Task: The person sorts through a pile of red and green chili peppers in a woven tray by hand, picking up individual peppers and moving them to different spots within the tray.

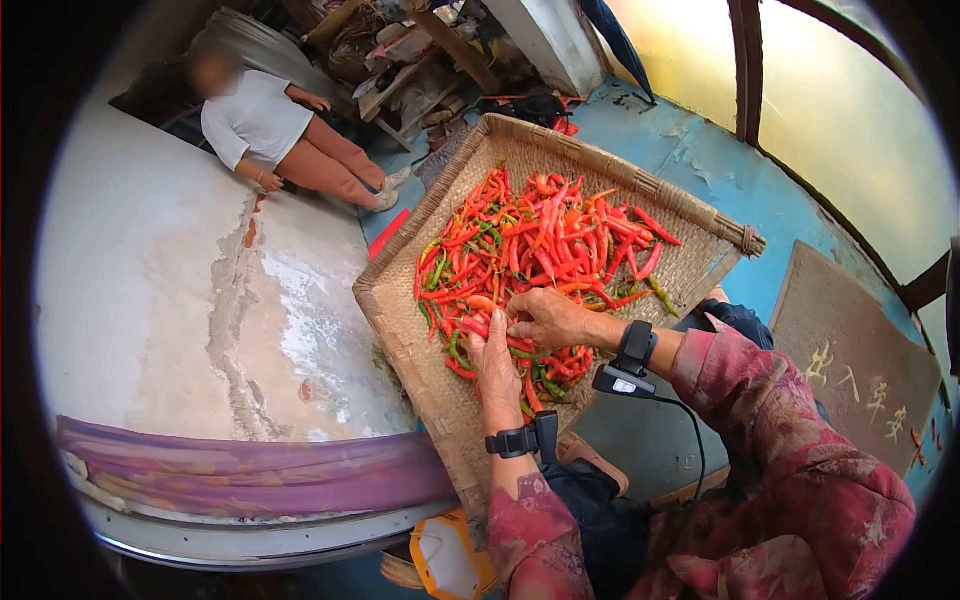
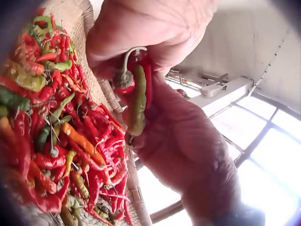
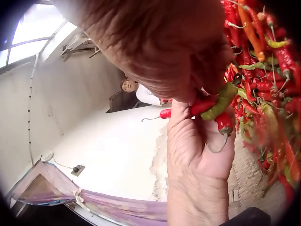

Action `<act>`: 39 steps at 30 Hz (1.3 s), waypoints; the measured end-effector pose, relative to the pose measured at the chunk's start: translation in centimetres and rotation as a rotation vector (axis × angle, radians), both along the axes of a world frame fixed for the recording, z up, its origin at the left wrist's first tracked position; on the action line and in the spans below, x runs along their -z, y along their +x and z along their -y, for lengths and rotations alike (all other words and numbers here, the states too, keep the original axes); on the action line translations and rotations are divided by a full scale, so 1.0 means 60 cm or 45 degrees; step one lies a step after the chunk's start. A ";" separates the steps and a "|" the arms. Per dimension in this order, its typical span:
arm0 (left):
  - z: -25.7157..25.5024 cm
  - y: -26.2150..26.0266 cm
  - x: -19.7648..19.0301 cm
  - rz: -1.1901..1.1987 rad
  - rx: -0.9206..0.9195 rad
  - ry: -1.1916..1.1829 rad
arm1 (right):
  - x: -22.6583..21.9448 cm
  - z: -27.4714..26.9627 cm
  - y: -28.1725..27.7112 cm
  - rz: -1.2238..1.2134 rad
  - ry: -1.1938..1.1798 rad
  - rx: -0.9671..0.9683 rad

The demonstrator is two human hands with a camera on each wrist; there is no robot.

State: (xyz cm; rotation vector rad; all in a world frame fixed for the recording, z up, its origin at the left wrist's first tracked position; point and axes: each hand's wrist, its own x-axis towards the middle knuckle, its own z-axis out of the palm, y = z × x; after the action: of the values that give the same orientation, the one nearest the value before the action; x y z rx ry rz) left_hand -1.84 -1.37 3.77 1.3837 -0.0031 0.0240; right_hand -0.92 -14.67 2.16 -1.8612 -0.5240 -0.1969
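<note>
Close over the near part of a chili pile [image 1: 540, 235], my two hands meet, fingertips together. The left hand [image 1: 495, 372] holds a few chili peppers; in the right wrist view a green chili [image 3: 222, 101], a red chili [image 3: 225, 123] with a curled stem and another red chili [image 3: 203, 107] lie by its palm. From the other side the right hand [image 1: 553, 318] pinches at these chilies with curled fingers. The left wrist view shows the green chili [image 2: 138, 101] hanging between both hands. Most of the right fingertips are hidden there.
A square woven tray [image 1: 425, 385] with a raised rim bears the pile of red, green and orange chilies. Beyond its left side a person [image 1: 265, 125] stands by the pale wall. A mat [image 1: 850, 350] lies at right on the blue floor [image 1: 690, 150].
</note>
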 end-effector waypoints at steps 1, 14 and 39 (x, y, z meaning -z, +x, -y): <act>-0.003 0.000 0.006 0.017 0.006 -0.006 | -0.002 0.006 0.001 -0.094 -0.003 -0.041; -0.030 0.006 0.039 -0.079 -0.044 0.170 | -0.021 0.076 0.041 -0.163 0.067 0.305; -0.086 0.022 0.057 -0.329 -0.163 -0.323 | -0.015 0.047 0.061 -0.365 0.815 0.244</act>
State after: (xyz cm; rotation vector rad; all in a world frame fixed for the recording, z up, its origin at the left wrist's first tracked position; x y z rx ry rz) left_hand -0.49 3.82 0.37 1.1238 0.2952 -0.0461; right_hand 2.75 -17.47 3.06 -1.2783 -0.0619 -0.1932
